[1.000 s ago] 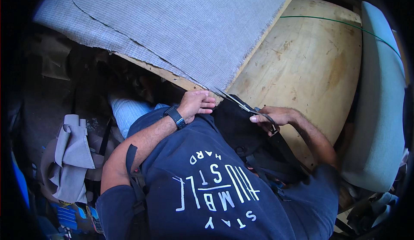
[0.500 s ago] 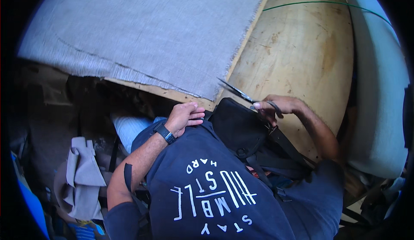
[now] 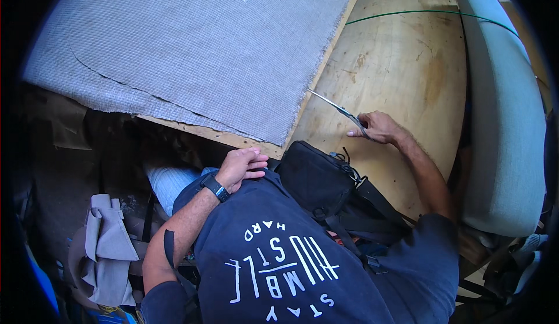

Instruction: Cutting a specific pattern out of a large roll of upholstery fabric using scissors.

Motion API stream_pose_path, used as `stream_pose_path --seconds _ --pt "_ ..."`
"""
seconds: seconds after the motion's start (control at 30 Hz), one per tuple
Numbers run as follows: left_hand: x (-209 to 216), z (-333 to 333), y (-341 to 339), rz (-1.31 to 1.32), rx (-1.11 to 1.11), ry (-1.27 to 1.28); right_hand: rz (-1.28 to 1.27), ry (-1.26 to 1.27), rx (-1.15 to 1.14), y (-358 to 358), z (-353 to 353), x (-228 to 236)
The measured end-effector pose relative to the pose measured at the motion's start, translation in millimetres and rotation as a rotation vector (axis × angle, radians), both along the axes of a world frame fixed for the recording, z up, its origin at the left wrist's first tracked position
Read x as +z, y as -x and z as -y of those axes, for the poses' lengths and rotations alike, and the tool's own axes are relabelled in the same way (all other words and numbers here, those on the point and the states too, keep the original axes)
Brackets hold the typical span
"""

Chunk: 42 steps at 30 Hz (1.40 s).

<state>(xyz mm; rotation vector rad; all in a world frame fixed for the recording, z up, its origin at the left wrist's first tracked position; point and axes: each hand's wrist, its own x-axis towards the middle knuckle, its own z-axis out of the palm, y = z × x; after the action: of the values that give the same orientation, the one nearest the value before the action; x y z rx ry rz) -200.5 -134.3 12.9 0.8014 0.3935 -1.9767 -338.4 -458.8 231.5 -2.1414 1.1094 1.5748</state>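
In the head view, the person's right hand (image 3: pixel 375 127), right of the frame's centre, is closed around the handles of a pair of scissors (image 3: pixel 335 105), the blades pointing to the upper left and looking nearly together; their tips meet the frayed right edge of a grey woven fabric (image 3: pixel 192 44), and whether they touch it cannot be told. The handles sit well down in the curled fingers, probably so that thumb and fingers can work them while the blades lie out ahead. The fabric fills the upper left of the frame, spread over a wooden panel (image 3: pixel 262 147) whose bare edge shows along the fabric's lower and right sides, a support that presumably lets it lie flat. The person's left hand (image 3: pixel 241 165), just below the frame's centre, has its fingers slightly apart with nothing visible between them (the watch (image 3: pixel 215 188) on that wrist faces up); it lies beside the panel's near corner, perhaps to steady it, though contact is unclear. A black bag (image 3: pixel 314 175) rests against the person's front, its strap likely keeping it there, and a larger plywood board (image 3: pixel 402 62) lies at upper right, a green cord (image 3: pixel 407 12) across it
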Motion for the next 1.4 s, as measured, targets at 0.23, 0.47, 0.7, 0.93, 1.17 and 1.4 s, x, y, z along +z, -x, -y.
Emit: stream_pose_path --seconds 0.23,0.47,0.7,0.93,1.17,1.4 --pt "-1 4 2 0.0 -0.04 0.01 -0.191 -0.013 0.355 -11 -14 -1" --pt "-5 4 7 -0.011 -0.036 0.01 -0.132 -0.109 0.493 -5 -14 -4" --pt "-6 6 9 -0.002 -0.051 0.013 0.18 -0.227 0.44 15 -25 -30" --pt "-3 16 20 -0.019 0.033 -0.025 0.029 -0.271 0.158 11 -36 -32" --pt "-1 26 22 0.083 0.132 0.013 -0.149 -0.298 0.054 -1 -38 -19" --pt "-4 36 22 0.106 0.023 0.035 -0.161 -0.338 -0.069 -18 -52 7"
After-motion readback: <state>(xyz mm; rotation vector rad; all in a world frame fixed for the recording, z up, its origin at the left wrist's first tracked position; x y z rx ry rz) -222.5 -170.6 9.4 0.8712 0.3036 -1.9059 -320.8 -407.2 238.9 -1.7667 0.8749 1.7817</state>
